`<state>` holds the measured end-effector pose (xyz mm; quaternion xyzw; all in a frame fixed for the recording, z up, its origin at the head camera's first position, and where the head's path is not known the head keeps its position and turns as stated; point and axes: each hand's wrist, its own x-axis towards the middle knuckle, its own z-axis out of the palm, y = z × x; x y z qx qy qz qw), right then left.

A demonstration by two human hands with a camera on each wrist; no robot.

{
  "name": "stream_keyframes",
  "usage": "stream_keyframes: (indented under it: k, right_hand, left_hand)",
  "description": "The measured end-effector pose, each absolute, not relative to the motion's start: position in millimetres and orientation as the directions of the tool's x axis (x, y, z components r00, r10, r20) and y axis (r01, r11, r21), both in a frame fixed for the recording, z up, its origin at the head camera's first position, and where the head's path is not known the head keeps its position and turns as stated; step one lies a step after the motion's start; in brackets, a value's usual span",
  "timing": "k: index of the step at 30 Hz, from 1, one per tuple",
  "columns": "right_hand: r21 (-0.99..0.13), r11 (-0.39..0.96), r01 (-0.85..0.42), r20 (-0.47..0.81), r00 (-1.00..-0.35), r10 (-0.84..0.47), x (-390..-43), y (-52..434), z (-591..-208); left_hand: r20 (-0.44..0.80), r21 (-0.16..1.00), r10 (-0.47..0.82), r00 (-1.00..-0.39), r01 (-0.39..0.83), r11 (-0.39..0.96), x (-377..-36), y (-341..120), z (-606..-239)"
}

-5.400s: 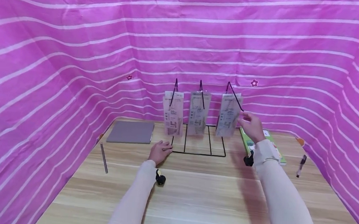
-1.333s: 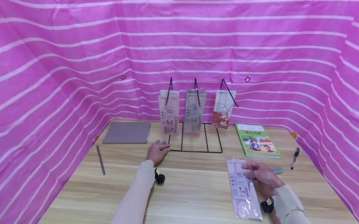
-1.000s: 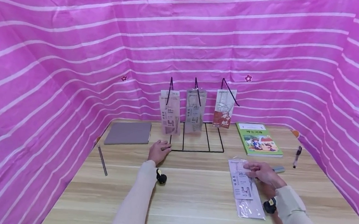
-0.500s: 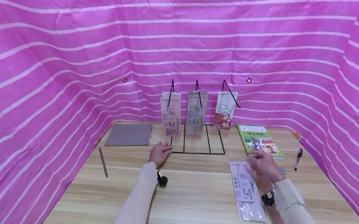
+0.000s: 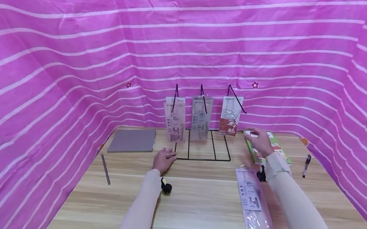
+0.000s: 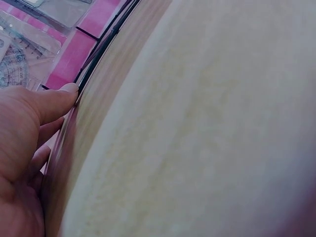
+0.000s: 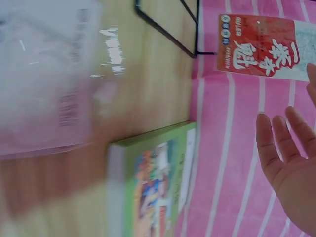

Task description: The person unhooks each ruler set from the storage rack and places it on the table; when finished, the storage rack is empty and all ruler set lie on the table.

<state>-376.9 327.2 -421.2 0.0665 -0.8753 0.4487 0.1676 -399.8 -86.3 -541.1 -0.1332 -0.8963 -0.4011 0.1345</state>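
A black wire rack [image 5: 204, 160] stands at the back, its hooks bearing flat ruler-set packs. A pinkish pack [image 5: 175, 119] hangs on the left hook, a greyish one [image 5: 200, 119] on the middle, and a red-and-white ruler pack [image 5: 230, 115] on the right. My left hand [image 5: 164, 160] rests at the rack's front left corner; the left wrist view has its thumb [image 6: 61, 101] against the wire. Another ruler-set pack [image 5: 252, 193] lies on the table at right. Above the green book, my right hand [image 5: 259, 141] holds nothing, fingers apart [image 7: 269, 143], near the red-and-white pack.
Under the right hand lies a green picture-covered book [image 5: 277, 148]. A black-capped pen [image 5: 306, 166] is to its right. On the left are a flat grey notebook-like object [image 5: 132, 141] and a thin dark rod [image 5: 105, 169]. A pink striped cloth [image 5: 189, 49] encloses the table.
The front pack from the right hook was laid on the table, uncovering the red-and-white one. My right hand has released it and moved up and back towards the rack; the left stays put.
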Motion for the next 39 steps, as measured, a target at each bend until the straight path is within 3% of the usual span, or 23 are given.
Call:
stream_keyframes:
  k: [3,21,39]
  right_hand:
    - [-0.756,0.580,-0.305,0.373,-0.928,-0.002,-387.1,325.6,-410.9]
    - [-0.921,0.294,-0.256,0.270,-0.963,0.006,-425.9,305.1,-356.6]
    - [-0.946,0.227,-0.232,0.254,-0.964,0.074,-432.0,291.7,-363.4]
  left_hand:
    - [0.370,0.674,0.150,-0.917,0.376,0.636,-399.6,-86.6,-543.3]
    - [0.375,0.670,0.150,-0.915,0.380,0.638,-400.2,-79.6,-540.0]
    - [0.363,0.675,0.134,-0.922,0.360,0.644,-397.8,-85.0,-536.5]
